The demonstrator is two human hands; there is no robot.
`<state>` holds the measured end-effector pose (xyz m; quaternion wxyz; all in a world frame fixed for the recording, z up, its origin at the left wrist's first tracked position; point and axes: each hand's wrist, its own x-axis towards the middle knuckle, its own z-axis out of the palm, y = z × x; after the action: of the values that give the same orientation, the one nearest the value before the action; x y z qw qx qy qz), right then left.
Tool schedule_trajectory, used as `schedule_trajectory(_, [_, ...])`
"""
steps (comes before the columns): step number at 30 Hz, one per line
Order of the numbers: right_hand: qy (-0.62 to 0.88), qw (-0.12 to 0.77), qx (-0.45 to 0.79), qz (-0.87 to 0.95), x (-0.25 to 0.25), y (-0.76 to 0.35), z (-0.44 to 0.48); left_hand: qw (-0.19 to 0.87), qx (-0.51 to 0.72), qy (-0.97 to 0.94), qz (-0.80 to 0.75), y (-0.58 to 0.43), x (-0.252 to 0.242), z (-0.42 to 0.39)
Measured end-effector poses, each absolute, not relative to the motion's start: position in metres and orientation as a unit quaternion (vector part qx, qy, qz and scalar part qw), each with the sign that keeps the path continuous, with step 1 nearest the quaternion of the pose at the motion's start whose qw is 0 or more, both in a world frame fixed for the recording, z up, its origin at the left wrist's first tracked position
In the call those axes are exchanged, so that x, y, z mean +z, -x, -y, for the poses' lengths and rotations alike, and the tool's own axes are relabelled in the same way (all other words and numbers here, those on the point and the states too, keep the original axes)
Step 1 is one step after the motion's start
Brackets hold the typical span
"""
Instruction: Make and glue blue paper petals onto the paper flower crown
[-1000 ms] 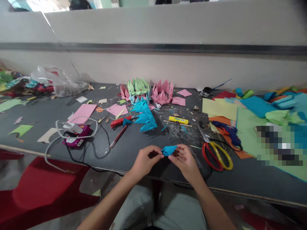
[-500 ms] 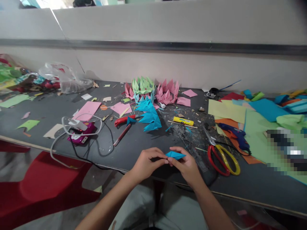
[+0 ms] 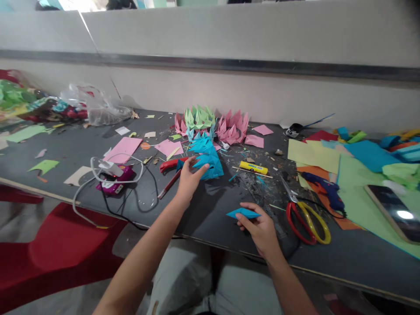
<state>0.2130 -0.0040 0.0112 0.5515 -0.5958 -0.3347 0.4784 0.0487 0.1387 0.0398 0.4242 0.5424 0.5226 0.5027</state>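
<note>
Between the thumb and fingers of my right hand [image 3: 260, 225] is a folded blue paper piece [image 3: 244, 213], pointed at both ends and held just above the table's front part. My left hand [image 3: 190, 177] reaches out at the near left side of a spiky chain of folded blue paper [image 3: 210, 159]. Its thumb and fingers are apart, and whether they touch the chain I cannot tell. Beside that hand lie a red-handled tool [image 3: 172, 164] and a dark red pen-like stick [image 3: 169, 184].
Behind the chain stand green [image 3: 199, 117] and pink folded-paper rings [image 3: 233, 127]. To the right lie a yellow glue tube [image 3: 253, 167], scissors [image 3: 306, 221], a blue glue gun [image 3: 324, 191], coloured paper and a phone [image 3: 395, 212]. A purple power adapter [image 3: 114, 180] with cables sits left.
My left hand has let go of the folded blue piece and moved forward and left to the blue chain. The right hand keeps the piece, slightly farther right.
</note>
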Motion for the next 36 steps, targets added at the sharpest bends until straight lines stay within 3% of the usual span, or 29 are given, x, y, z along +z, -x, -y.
schedule_trajectory(5, [0.598,0.553,0.476,0.332,0.010,-0.213,0.006,0.423,0.469,-0.615,-0.472,-0.059,0.074,-0.154])
schedule_trajectory(8, [0.589,0.571,0.472,0.325,0.009,-0.214,0.007,0.235,0.400,-0.781,-0.419,-0.059,0.112,-0.138])
schedule_trajectory(11, [0.578,0.612,0.451,0.296,0.008,-0.214,0.007,0.083,0.242,-0.902,-0.349,-0.058,0.142,-0.115])
schedule_trajectory(16, [0.577,0.674,0.417,0.197,0.013,-0.217,0.014,-0.002,0.023,-0.970,-0.240,-0.045,0.136,-0.075])
schedule_trajectory(20, [0.588,0.664,0.422,0.187,0.018,-0.224,0.021,0.009,0.029,-0.974,-0.225,-0.019,0.113,-0.050])
schedule_trajectory(27, [0.621,0.646,0.391,0.212,0.018,-0.232,0.023,0.087,0.346,-0.846,-0.396,0.023,0.096,-0.042])
schedule_trajectory(31, [0.630,0.635,0.383,0.232,0.016,-0.231,0.023,0.217,0.462,-0.695,-0.507,0.028,0.080,-0.056])
schedule_trajectory(36, [0.644,0.618,0.377,0.248,0.017,-0.229,0.024,0.429,0.449,-0.567,-0.541,0.023,0.066,-0.083])
